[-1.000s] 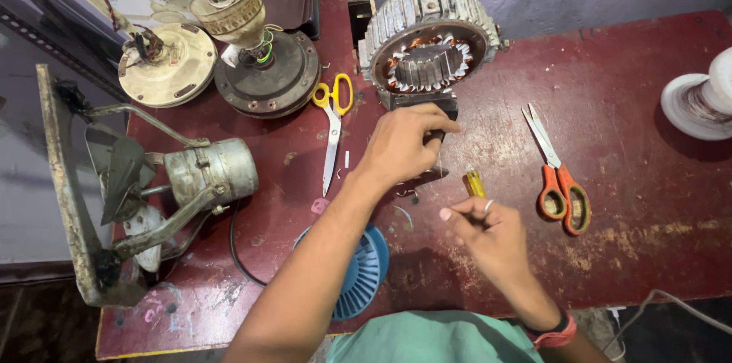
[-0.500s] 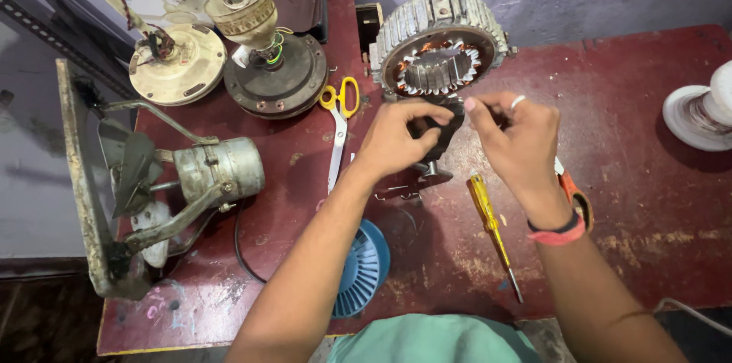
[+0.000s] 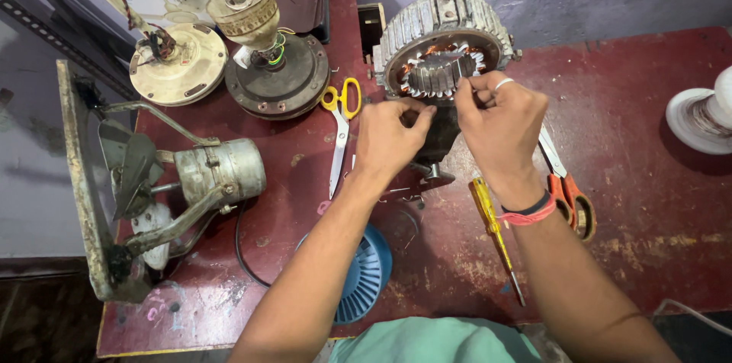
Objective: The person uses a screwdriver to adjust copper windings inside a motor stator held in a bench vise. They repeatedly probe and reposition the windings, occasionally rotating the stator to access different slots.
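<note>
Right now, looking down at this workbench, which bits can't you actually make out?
Head view only:
- What the left hand and right hand pinch: too small, covered by fingertips.
- Dark part below the ribbed motor housing: mostly hidden behind both hands.
- Orange-handled scissors: partly hidden by the right wrist.
- White round object: cut off by the right edge.
- Blue fan guard: partly covered by the left forearm.

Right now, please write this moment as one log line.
left hand: at motor | right hand: at motor | screwdriver: on table

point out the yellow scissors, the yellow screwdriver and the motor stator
yellow scissors (image 3: 340, 123): head view, on the blades just below the handles
yellow screwdriver (image 3: 483, 200): head view, on the yellow handle
motor stator (image 3: 441, 73): head view, on the toothed core
</note>
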